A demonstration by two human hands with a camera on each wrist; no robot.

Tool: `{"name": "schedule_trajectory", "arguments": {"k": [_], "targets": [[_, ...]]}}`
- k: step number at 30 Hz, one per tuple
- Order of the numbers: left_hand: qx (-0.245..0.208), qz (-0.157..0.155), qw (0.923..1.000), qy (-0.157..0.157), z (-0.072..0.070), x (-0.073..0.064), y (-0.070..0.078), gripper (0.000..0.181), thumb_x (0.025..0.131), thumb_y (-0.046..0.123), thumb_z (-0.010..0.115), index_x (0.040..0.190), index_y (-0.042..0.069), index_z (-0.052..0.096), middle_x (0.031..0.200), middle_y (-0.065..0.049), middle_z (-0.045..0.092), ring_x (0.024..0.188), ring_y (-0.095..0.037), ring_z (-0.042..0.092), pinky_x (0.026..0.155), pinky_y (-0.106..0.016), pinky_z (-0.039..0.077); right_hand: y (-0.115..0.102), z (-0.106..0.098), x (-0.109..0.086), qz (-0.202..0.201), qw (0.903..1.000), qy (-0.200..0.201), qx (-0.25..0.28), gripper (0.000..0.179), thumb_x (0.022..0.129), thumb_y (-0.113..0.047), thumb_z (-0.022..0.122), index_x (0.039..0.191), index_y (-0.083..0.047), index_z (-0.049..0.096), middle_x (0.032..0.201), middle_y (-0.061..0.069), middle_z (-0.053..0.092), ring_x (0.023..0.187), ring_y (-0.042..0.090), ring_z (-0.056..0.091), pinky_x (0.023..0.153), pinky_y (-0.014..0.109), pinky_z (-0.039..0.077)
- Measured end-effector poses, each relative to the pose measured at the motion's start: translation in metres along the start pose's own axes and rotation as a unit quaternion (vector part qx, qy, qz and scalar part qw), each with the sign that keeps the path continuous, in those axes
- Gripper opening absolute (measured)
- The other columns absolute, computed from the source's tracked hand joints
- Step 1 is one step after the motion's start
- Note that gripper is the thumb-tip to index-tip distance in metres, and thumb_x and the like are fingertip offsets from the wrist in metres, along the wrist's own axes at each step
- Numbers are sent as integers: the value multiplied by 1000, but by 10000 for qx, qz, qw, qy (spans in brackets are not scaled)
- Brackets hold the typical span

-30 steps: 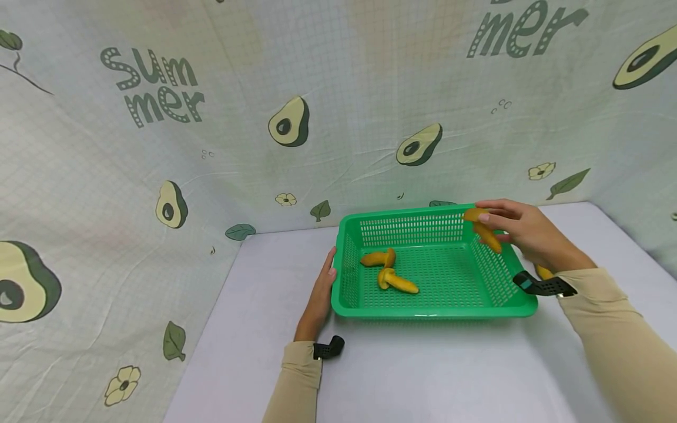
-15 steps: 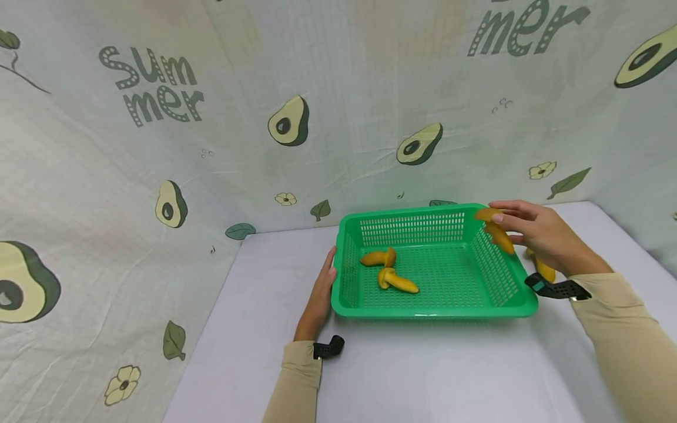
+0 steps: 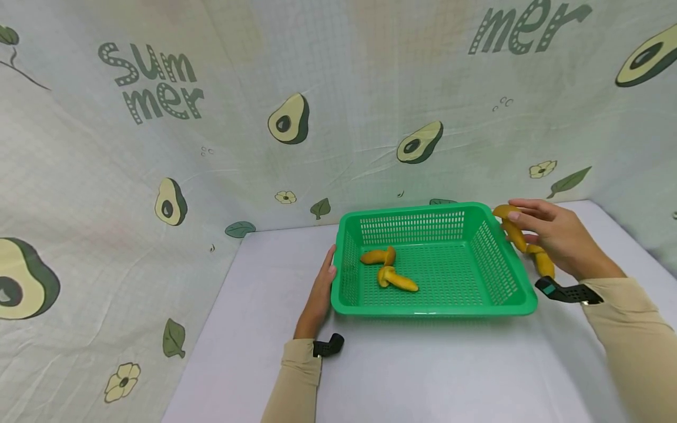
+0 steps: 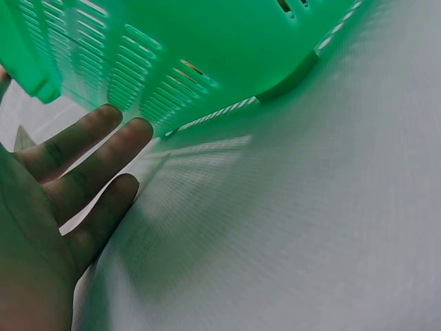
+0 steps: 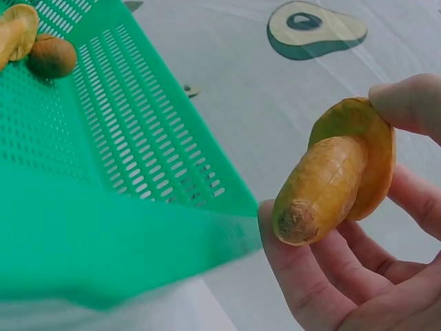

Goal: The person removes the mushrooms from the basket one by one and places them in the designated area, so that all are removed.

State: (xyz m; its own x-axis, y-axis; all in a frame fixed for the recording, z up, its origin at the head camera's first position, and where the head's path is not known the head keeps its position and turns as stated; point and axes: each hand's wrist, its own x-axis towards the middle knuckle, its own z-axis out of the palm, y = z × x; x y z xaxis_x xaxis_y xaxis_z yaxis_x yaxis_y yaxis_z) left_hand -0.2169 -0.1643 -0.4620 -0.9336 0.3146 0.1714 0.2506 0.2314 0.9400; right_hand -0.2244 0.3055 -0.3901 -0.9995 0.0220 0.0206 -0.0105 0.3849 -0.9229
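The right hand [image 3: 571, 241] pinches a yellow mushroom [image 3: 515, 236] between thumb and fingers, holding it just outside the basket's right rim; its stem slants from the cap toward the person and to the right. The left hand [image 3: 317, 298] has its fingers extended along the left wall of the green basket [image 3: 433, 311]; whether every fingertip touches is unclear. Just right of the basket, a second mushroom [image 3: 544, 266] lies on the table [image 3: 423, 370], on the near side of the held one, its long axis running roughly toward the person. The right hand is clearly nearer to it. Inside the basket, left of its middle, lie two more mushrooms [image 3: 402, 282].
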Motion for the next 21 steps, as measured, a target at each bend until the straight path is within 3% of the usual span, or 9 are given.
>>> {"name": "schedule_trajectory", "arguments": {"k": [8,15,21], "targets": [[37,-4,10000,-29,-1,0,0,56,111,30,24,163,15,11,167,0,12,151,-18,10,120,-50,10,5,-12,-5,-112,9992,-49,390,57,101,-39,58,147,-9,44,116,-18,59,96,0,67,76,17,51],[-7,145,9998,145,2,10,-34,54,111,36,23,163,23,11,166,8,11,151,-12,8,121,-46,6,12,-21,-5,56,9993,-71,365,55,100,-38,60,147,-13,46,110,-25,63,97,-4,62,75,16,50],[-46,249,9991,352,4,11,-37,57,110,43,27,163,25,16,165,9,17,151,-13,11,120,-48,9,20,-27,-7,112,9996,-32,270,57,101,-39,59,149,-13,44,106,-28,63,95,-8,62,72,14,49]]}}
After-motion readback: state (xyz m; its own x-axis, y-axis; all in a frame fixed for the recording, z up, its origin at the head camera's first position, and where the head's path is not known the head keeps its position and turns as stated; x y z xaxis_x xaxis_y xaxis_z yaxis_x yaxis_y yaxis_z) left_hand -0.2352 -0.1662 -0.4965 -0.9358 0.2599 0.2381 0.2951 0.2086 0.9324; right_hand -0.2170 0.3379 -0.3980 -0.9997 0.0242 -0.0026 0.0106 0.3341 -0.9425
